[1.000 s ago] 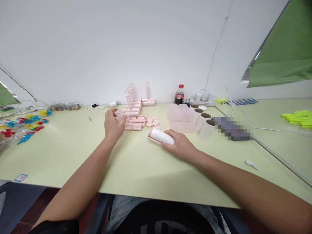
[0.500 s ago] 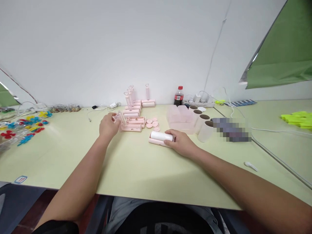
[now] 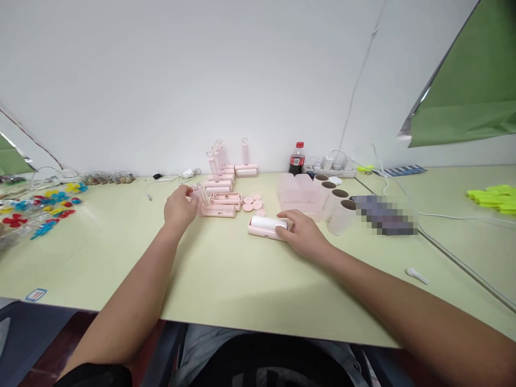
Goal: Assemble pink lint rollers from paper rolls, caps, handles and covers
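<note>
My right hand (image 3: 302, 231) is closed round the right end of a pink holder (image 3: 264, 232) with a white roll (image 3: 266, 223) lying in it. Further left, my left hand (image 3: 179, 208) has its fingers pinched at a cluster of small pale pink handle pieces (image 3: 200, 194); what exactly is between the fingertips is hard to see. Right beside that hand lie pink holders (image 3: 220, 211) without rolls. Several pink discs (image 3: 253, 203) lie between them and the white roll. Behind, pink handles with heart-shaped loops (image 3: 213, 164) stand upright near holders with white rolls (image 3: 218, 184).
Translucent pink boxes (image 3: 299, 193) and upright rolls with brown cores (image 3: 342, 217) stand right of centre. Behind them are a cola bottle (image 3: 297, 159) and a power strip (image 3: 334, 173). A white earbud (image 3: 417, 276) lies at right, colourful bagged pieces (image 3: 44, 209) at left.
The roll and its holder have settled slightly, and my right hand's fingers have shifted on their right end. My left hand has stayed nearly in place.
</note>
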### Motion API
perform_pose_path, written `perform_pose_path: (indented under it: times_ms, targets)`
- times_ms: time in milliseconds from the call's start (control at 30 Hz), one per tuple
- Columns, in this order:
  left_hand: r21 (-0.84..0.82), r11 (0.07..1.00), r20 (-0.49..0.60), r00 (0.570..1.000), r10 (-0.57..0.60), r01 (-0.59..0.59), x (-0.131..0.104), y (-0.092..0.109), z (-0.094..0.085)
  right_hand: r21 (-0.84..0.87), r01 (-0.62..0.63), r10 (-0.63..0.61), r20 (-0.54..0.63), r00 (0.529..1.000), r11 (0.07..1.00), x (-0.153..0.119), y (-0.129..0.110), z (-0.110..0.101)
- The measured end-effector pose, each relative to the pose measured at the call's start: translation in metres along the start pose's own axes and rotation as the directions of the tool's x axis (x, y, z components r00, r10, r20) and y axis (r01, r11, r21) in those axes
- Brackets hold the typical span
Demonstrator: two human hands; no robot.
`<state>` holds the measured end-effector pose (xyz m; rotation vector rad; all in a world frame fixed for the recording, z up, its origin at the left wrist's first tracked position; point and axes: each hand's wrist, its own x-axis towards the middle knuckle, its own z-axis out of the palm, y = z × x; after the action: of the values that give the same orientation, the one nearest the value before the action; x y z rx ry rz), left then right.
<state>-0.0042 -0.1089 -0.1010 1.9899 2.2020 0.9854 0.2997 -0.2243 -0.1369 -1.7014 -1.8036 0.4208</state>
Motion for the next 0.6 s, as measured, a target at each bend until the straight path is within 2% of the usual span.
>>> perform_pose_path:
  times_ms: [200,300,433,533,600]
  targets:
    - [0.044,0.999,0.074,0.997,-0.024,0.021,-0.002,0.002,-0.001,-0.044,0.041,-0.039,0.055,0.998,0.998,-0.001,-0.001,0.003]
    - [0.064,0.997,0.101,0.994,-0.040,0.034,-0.002,0.004,-0.004,-0.055,0.036,-0.033,0.043,0.999,0.998,-0.001,-0.002,0.002]
    - [0.030,0.996,-0.007,0.997,-0.080,0.080,-0.003,0.005,-0.020,-0.077,0.031,-0.030,0.005,1.000,0.997,-0.004,-0.003,0.000]
    - [-0.169,0.980,-0.085,0.989,-0.124,0.108,-0.004,0.005,-0.034,-0.089,0.055,-0.057,-0.022,0.998,0.995,-0.006,-0.005,-0.001]
    - [-0.439,0.890,-0.048,0.986,-0.158,0.121,-0.006,0.007,-0.038,-0.090,0.086,-0.092,-0.067,0.994,0.992,-0.008,-0.006,0.000]
